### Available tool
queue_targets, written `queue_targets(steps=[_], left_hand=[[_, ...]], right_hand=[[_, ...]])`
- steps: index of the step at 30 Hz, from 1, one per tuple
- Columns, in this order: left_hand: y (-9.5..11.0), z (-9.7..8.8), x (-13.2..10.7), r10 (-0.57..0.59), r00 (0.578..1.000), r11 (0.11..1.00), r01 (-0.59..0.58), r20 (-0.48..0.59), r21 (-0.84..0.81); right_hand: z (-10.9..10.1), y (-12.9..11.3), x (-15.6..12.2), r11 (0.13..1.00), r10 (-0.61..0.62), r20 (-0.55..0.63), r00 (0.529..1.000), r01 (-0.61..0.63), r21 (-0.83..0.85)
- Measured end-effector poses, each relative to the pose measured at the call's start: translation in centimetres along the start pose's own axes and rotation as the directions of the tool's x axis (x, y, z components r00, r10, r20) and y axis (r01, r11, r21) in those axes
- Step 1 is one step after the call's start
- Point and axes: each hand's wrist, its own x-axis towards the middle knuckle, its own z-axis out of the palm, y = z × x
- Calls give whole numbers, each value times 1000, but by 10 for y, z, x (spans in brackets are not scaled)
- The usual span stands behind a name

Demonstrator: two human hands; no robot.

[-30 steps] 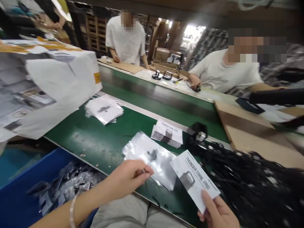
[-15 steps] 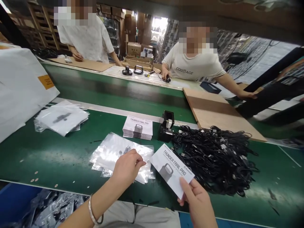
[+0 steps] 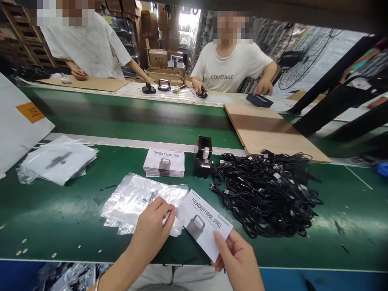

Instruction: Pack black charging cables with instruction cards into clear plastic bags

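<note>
My right hand (image 3: 238, 256) grips a white printed leaflet (image 3: 203, 226) by its lower right corner, thumb on top; "Thunder Trail Pro" and a grey speaker are printed on it. The leaflet is tilted, and its left edge lies close to the fingertips of my left hand (image 3: 153, 226). My left thumb and fingers are pinched together at the right side of a loose pile of clear plastic bags (image 3: 127, 202), apparently on the top bag; the fingers partly hide the grip. Behind the bags is a neat stack of the same leaflets (image 3: 163, 163).
A black tape dispenser (image 3: 203, 157) stands beside a heap of black cables (image 3: 266, 194) on the green table. More bags (image 3: 57, 159) lie at left, near a white sack (image 3: 18, 125). A wooden board (image 3: 273, 131) lies at back right. Two people work across the table.
The view has shifted, so the table items sit further left. The leaflet has come nearer my left hand. Across the table, one person's arm has moved in to a dark box.
</note>
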Motion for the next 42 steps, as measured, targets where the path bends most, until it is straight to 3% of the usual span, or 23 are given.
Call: queue_targets(steps=[5, 11, 17, 21, 23, 26, 28, 29, 32, 34, 37, 39, 40, 42], left_hand=[[-1, 4, -5, 93, 995, 995, -92, -33, 31], [-4, 5, -11, 128, 990, 991, -129, -58, -27], [-6, 4, -12, 152, 988, 981, -156, -37, -115], [-8, 4, -9, 144, 986, 960, -160, -85, -228], [-8, 1, -6, 111, 990, 951, -131, -83, -282], [-6, -5, -2, 111, 994, 940, -107, -5, -324], [-5, -7, -1, 134, 989, 936, -108, 57, -334], [-5, -7, 0, 143, 987, 935, -108, 80, -338], [-6, -7, 1, 108, 987, 938, -62, 117, -342], [-7, -6, 2, 48, 989, 944, 0, 138, -330], [-7, -7, 3, -39, 988, 955, 80, 149, -285], [-6, -7, 4, -61, 986, 961, 100, 152, -258], [-4, -7, 4, -66, 986, 963, 104, 156, -247], [-2, -8, 5, -68, 984, 964, 107, 165, -241]], right_hand=[[1, 7, -5, 992, 126, 120, 985, -125, -12], [6, 12, -6, 976, 218, 165, 962, -219, -11], [4, -3, 8, 993, 113, 272, 956, -96, -75], [7, -16, 19, 999, -37, 456, 889, 49, -13], [15, -23, 23, 996, -17, 518, 855, 60, -67], [35, -28, 25, 974, 24, 483, 876, 88, -210], [50, -29, 27, 914, -99, 403, 910, 243, -325], [56, -30, 28, 852, -182, 385, 905, 341, -398], [60, -37, 32, 610, -342, 411, 845, 532, -587], [48, -47, 39, 459, -402, 325, 856, 495, -737], [18, -60, 51, 177, -500, 68, 863, 179, -968], [3, -61, 56, 49, -504, 73, 861, 112, -992], [-1, -59, 56, 40, -506, 109, 856, 149, -988], [-2, -53, 51, 152, -528, 186, 829, 307, -939]])
